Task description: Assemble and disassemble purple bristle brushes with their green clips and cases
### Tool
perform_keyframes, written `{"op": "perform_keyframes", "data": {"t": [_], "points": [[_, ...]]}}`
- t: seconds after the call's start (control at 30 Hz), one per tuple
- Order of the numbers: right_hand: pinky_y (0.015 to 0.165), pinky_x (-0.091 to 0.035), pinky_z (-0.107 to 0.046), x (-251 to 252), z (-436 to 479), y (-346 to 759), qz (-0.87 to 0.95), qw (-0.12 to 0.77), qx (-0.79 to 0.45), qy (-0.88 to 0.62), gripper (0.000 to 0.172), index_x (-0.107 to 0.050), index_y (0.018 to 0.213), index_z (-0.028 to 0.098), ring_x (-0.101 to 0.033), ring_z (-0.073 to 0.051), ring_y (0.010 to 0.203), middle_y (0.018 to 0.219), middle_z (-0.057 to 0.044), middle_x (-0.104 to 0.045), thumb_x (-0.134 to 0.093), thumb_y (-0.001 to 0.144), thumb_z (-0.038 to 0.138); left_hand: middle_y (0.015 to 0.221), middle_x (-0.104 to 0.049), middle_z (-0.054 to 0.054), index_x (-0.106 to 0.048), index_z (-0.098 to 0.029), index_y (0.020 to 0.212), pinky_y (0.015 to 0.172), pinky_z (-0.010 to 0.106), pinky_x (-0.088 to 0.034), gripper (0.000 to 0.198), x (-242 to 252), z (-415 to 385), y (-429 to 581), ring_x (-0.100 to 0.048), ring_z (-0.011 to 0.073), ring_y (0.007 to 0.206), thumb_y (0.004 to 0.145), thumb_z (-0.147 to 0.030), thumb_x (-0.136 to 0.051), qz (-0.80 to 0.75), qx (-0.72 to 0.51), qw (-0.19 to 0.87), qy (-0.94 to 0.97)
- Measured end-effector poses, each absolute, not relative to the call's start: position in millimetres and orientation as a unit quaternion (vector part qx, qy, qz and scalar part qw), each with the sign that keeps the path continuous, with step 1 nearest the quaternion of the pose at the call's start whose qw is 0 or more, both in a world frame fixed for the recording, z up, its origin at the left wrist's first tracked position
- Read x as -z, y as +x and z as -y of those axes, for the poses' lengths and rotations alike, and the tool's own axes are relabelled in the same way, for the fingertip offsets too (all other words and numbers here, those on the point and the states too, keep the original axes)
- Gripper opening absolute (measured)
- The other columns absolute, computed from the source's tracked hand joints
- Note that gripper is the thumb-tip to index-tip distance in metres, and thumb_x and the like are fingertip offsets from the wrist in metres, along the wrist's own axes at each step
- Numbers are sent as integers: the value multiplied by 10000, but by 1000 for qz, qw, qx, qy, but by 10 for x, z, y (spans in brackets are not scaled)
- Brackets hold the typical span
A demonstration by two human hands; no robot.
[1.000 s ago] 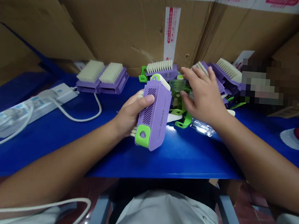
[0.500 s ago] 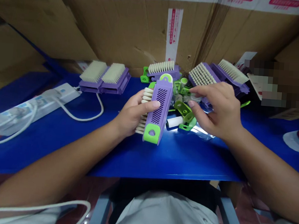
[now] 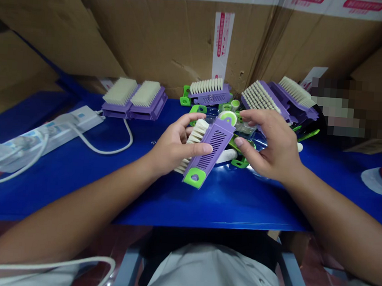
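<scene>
My left hand [image 3: 181, 147] grips a purple brush [image 3: 214, 145] with cream bristles, its thumb across the slotted side. The brush is tilted, its top leaning right; a green end piece [image 3: 195, 177] sits at the bottom and a round green-and-white wheel [image 3: 228, 117] at the top. Close to that wheel, my right hand [image 3: 270, 142] is open, thumb and fingers apart with nothing visible between them. Behind and below the brush lie green plastic parts [image 3: 241, 161], a white cylinder [image 3: 227, 156] and some clear plastic, partly hidden.
Two purple brush blocks [image 3: 132, 107] stand bristles up at the left rear. More brushes [image 3: 211, 91] lie at the back, others [image 3: 263, 98] at the right rear. A white power strip [image 3: 46, 134] with cables is on the left. Cardboard boxes [image 3: 166, 39] wall the blue table's [image 3: 238, 208] back.
The brush in my left hand has tipped to the right and its wheel end has come lower, nearer my right hand. My right hand has shifted slightly left and stays open.
</scene>
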State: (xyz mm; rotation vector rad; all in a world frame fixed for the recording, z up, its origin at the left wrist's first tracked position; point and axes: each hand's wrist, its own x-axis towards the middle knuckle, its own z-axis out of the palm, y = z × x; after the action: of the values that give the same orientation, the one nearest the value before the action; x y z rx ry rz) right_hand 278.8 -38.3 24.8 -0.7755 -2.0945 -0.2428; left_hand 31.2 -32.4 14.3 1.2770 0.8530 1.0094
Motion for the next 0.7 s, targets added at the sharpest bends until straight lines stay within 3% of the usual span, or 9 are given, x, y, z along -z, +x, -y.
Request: {"op": "perform_keyframes", "data": {"t": [0.2, 0.37, 0.5, 0.6, 0.7], "points": [[1051, -546, -523, -246, 392, 2787, 863, 428, 55, -262, 565, -506, 1489, 220, -659, -337, 1273, 1378, -153, -678, -621, 960, 381, 1042, -776, 48, -468, -194, 1348, 730, 291, -606, 907, -155, 321, 277, -774, 243, 908, 600, -330, -962, -334, -388, 624, 591], [1038, -548, -523, -255, 354, 2797, 891, 405, 20, -203, 576, -481, 1531, 220, -655, -334, 1259, 1381, -156, -671, -584, 999, 415, 1088, -772, 72, -468, -193, 1373, 776, 322, -619, 902, -135, 306, 258, -777, 267, 955, 622, -317, -951, -298, -366, 628, 618], [922, -593, -453, -286, 407, 2781, 895, 415, -14, -163, 527, -539, 1480, 235, -676, -274, 1089, 1183, -116, -669, -571, 1018, 486, 1109, -766, 75, -460, -223, 1401, 793, 341, -624, 906, -116, 355, 263, -775, 275, 969, 637, -277, -946, -227, -339, 660, 631], [786, -594, -365, -317, 561, 2720, 886, 443, -43, -131, 458, -683, 1248, 218, -650, -206, 901, 958, -52, -577, -596, 992, 589, 1153, -759, 72, -451, -282, 1453, 778, 341, -620, 944, -100, 445, 281, -775, 272, 960, 650, -256, -945, -160, -296, 702, 628], [703, -578, -334, -332, 735, 2637, 876, 453, -99, -130, 405, -713, 1081, 191, -604, -168, 765, 852, -21, -535, -669, 956, 573, 1250, -741, 104, -464, -306, 1487, 884, 401, -610, 990, -75, 502, 288, -755, 317, 1076, 634, -289, -966, -109, -286, 692, 654]]}}
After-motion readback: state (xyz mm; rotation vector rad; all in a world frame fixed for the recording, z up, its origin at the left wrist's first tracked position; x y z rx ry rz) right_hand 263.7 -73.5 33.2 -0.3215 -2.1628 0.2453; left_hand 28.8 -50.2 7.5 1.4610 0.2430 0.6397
